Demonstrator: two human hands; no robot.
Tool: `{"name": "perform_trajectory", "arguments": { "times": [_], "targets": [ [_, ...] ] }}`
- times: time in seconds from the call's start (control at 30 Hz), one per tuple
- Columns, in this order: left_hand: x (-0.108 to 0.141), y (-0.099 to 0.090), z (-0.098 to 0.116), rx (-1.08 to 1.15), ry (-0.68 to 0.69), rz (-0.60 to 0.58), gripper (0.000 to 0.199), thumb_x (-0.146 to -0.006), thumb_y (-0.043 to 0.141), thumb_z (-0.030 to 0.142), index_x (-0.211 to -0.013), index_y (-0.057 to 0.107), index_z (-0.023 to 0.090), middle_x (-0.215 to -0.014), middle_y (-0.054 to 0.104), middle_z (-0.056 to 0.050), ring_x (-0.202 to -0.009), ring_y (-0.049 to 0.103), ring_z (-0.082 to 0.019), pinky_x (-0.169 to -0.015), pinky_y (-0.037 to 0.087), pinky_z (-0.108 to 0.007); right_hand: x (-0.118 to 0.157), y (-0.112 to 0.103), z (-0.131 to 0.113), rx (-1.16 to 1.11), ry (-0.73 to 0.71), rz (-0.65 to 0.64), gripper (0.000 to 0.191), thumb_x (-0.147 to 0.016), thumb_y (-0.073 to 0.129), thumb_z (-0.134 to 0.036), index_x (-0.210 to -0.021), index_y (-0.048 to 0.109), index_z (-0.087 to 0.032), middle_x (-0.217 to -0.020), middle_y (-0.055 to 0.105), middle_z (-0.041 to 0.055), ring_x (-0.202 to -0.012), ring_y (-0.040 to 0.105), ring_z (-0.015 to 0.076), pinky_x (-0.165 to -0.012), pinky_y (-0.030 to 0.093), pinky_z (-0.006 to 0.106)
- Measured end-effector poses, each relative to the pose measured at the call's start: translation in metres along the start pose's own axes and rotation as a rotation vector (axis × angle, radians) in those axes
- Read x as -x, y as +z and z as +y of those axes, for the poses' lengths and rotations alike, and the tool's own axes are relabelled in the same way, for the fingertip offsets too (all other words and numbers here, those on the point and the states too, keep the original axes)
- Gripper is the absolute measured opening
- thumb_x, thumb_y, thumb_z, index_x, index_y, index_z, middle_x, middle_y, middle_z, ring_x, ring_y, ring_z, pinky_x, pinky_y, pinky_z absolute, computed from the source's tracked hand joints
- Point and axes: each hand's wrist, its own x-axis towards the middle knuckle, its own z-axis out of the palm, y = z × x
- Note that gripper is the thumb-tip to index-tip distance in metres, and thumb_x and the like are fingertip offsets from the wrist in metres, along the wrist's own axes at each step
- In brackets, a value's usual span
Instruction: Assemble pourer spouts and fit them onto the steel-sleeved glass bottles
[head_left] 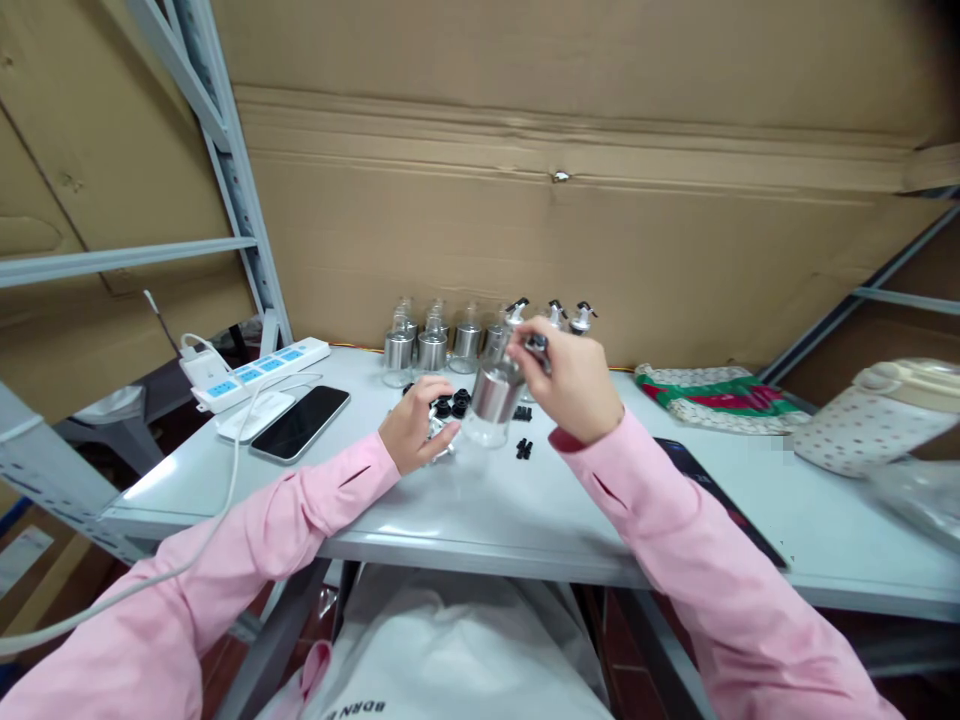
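Observation:
My right hand [571, 380] is closed around the neck of a clear glass bottle [495, 397] with a brushed-metal band, held slightly tilted over the table. Something dark shows between its fingers. My left hand [420, 425] is left of the bottle, thumb and fingers apart, over small silvery pieces [441, 440] partly hidden by it. Several black round caps [454, 404] lie just beyond the left fingers. Small black parts [524, 449] rest on the table right of the bottle. Behind stand several banded bottles without tops [432, 350], and three black-and-silver pourer tops [581, 318] show behind my right hand.
At left lie a phone [301, 424], a white charger [256, 415] and a power strip [262, 372]; a cable crosses my left sleeve. Rightward are a dark tablet-like device [720, 500], a patterned cloth [720, 395] and a dotted container [877, 420]. Cardboard [570, 250] backs the table.

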Motion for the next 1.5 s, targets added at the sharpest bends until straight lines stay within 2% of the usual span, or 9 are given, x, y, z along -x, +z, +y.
{"name": "perform_trajectory", "arguments": {
  "times": [0.13, 0.3, 0.43, 0.53, 0.67, 0.8, 0.9, 1.27, 1.5],
  "targets": [
    [0.001, 0.001, 0.004, 0.061, 0.001, -0.046, 0.045, -0.080, 0.052, 0.017, -0.119, 0.030, 0.018, -0.110, 0.046, -0.013, -0.107, 0.045, -0.023, -0.089, 0.043, -0.046, 0.034, -0.008, -0.006, -0.131, -0.032, -0.082, 0.011, -0.082, 0.048, -0.026, -0.083, 0.056, -0.018, -0.063, 0.064, 0.0005, -0.048, 0.053, 0.0118, -0.051, 0.035, 0.022],
    [0.002, 0.007, 0.017, 0.258, 0.009, -0.125, 0.059, -0.079, 0.057, 0.020, -0.127, 0.024, 0.021, -0.117, 0.044, -0.014, -0.115, 0.044, -0.023, -0.092, 0.043, -0.045, 0.048, -0.008, -0.009, -0.197, -0.041, -0.130, 0.010, -0.083, 0.048, -0.025, -0.083, 0.055, -0.018, -0.064, 0.064, 0.0007, -0.050, 0.054, 0.0120, -0.052, 0.037, 0.022],
    [0.005, 0.018, 0.027, 0.415, -0.083, -0.198, 0.085, -0.076, 0.063, 0.028, -0.137, 0.004, 0.029, -0.143, 0.018, -0.018, -0.128, 0.033, -0.029, -0.098, 0.039, -0.048, 0.052, -0.004, -0.011, -0.265, -0.014, -0.139, 0.010, -0.083, 0.048, -0.026, -0.084, 0.055, -0.018, -0.065, 0.063, 0.0007, -0.050, 0.054, 0.0112, -0.053, 0.038, 0.022],
    [0.007, 0.025, 0.030, 0.500, -0.185, -0.192, 0.093, -0.078, 0.062, 0.030, -0.138, -0.009, 0.033, -0.147, 0.004, -0.017, -0.128, 0.036, -0.028, -0.100, 0.038, -0.047, 0.052, -0.009, -0.011, -0.349, 0.007, -0.196, 0.011, -0.081, 0.052, -0.026, -0.087, 0.055, -0.017, -0.065, 0.062, 0.0000, -0.047, 0.049, 0.0089, -0.051, 0.036, 0.022],
    [0.010, 0.028, 0.030, 0.391, -0.126, -0.202, 0.082, -0.080, 0.058, 0.026, -0.139, 0.001, 0.029, -0.144, 0.019, -0.016, -0.131, 0.030, -0.028, -0.104, 0.032, -0.048, 0.039, -0.021, -0.010, -0.665, 0.176, -0.199, 0.012, -0.081, 0.054, -0.030, -0.082, 0.056, -0.018, -0.054, 0.051, -0.0040, -0.040, 0.036, 0.0065, -0.044, 0.030, 0.022],
    [0.011, 0.024, 0.029, 0.267, -0.018, -0.225, 0.068, -0.082, 0.055, 0.022, -0.137, 0.015, 0.026, -0.136, 0.028, -0.015, -0.130, 0.031, -0.026, -0.103, 0.034, -0.045, 0.018, -0.012, -0.013, -1.189, 0.325, -0.016, 0.024, -0.083, 0.050, -0.037, -0.067, 0.048, -0.019, -0.058, 0.048, -0.0022, -0.052, 0.044, 0.0086, -0.050, 0.036, 0.023],
    [0.010, 0.022, 0.030, 0.223, -0.011, -0.257, 0.057, -0.083, 0.052, 0.024, -0.133, 0.024, 0.026, -0.133, 0.028, -0.014, -0.127, 0.033, -0.026, -0.101, 0.037, -0.043, 0.006, 0.005, -0.020, -1.403, 0.335, -0.083, 0.027, -0.082, 0.052, -0.042, -0.068, 0.049, -0.018, -0.070, 0.051, 0.0004, -0.065, 0.049, 0.0102, -0.058, 0.040, 0.024],
    [0.011, 0.023, 0.027, 0.166, -0.037, -0.313, 0.046, -0.083, 0.051, 0.029, -0.125, 0.033, 0.026, -0.128, 0.029, -0.013, -0.122, 0.038, -0.027, -0.097, 0.040, -0.043, 0.008, 0.025, -0.023, -1.465, 0.284, -0.254, 0.034, -0.082, 0.046, -0.052, -0.072, 0.047, -0.019, -0.066, 0.051, -0.0010, -0.064, 0.050, 0.0106, -0.065, 0.043, 0.026],
    [0.013, 0.028, 0.023, 0.168, -0.002, -0.268, 0.043, -0.084, 0.049, 0.032, -0.125, 0.035, 0.025, -0.125, 0.031, -0.013, -0.122, 0.038, -0.026, -0.097, 0.042, -0.042, 0.011, 0.030, -0.024, -1.495, 0.305, -0.309, 0.035, -0.081, 0.047, -0.052, -0.072, 0.044, -0.019, -0.060, 0.050, -0.0025, -0.058, 0.050, 0.0099, -0.056, 0.042, 0.024]
  ]
}}
